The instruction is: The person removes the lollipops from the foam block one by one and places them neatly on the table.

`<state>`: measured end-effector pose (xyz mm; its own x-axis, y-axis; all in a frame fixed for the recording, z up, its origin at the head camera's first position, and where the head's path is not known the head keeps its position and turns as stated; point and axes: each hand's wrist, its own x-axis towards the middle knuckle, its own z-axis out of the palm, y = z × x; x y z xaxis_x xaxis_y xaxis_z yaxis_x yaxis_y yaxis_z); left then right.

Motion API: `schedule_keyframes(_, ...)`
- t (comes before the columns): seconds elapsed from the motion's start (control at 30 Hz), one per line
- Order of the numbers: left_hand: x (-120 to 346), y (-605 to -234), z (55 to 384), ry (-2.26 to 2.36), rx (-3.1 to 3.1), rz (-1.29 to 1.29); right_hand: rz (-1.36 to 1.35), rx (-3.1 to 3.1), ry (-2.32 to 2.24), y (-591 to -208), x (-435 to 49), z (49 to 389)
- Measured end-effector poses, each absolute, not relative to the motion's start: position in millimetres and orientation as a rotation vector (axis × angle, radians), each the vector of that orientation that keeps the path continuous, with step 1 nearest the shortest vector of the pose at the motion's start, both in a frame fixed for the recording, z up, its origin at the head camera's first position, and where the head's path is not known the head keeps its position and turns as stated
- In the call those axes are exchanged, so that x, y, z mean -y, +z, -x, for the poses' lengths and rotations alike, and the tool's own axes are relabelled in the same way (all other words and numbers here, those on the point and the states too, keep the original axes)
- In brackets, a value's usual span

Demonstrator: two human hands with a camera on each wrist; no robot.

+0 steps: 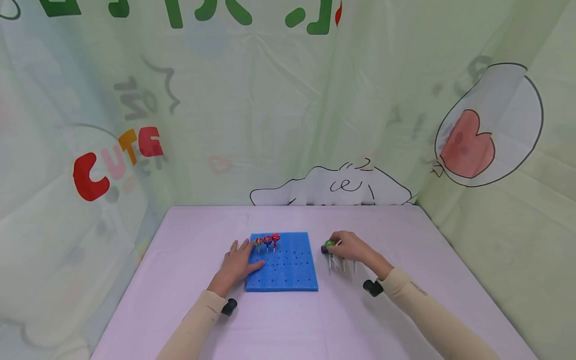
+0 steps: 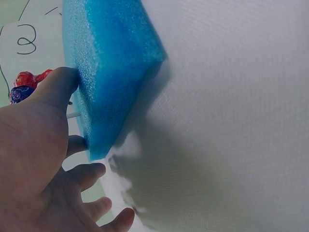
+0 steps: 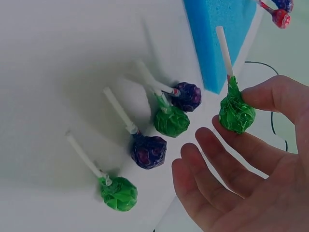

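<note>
In the head view my left hand [image 1: 236,265] rests on the left side of a blue foam board [image 1: 288,275], its thumb on the top and its fingers spread. My right hand [image 1: 353,246], to the right of the board, pinches a green lollipop [image 3: 236,113] between thumb and forefinger, stick pointing up in the right wrist view. Beside it on the table lie two green lollipops [image 3: 118,193] and two purple lollipops [image 3: 148,151]. Three wrapped lollipops [image 1: 267,240] stand upright in the board's far left row, close to my left fingertips.
Rows of small holes run across the board. A pale cloth covers the table [image 1: 180,250]. Printed curtains [image 1: 288,110] enclose its back and sides. A dark wrist camera [image 1: 372,287] sits under the right wrist, another wrist camera [image 1: 229,306] under the left.
</note>
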<state>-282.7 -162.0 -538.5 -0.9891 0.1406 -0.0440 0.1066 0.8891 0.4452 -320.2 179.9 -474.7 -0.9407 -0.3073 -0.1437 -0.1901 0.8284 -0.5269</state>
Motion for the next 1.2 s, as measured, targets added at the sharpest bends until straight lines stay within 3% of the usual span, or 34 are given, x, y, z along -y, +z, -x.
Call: schedule_keyframes(1.2,162.1,-538.1,282.6,0.690,-2.971,-0.202,0.359,-2.834,-0.678,-463.4,-231.9,318.3)
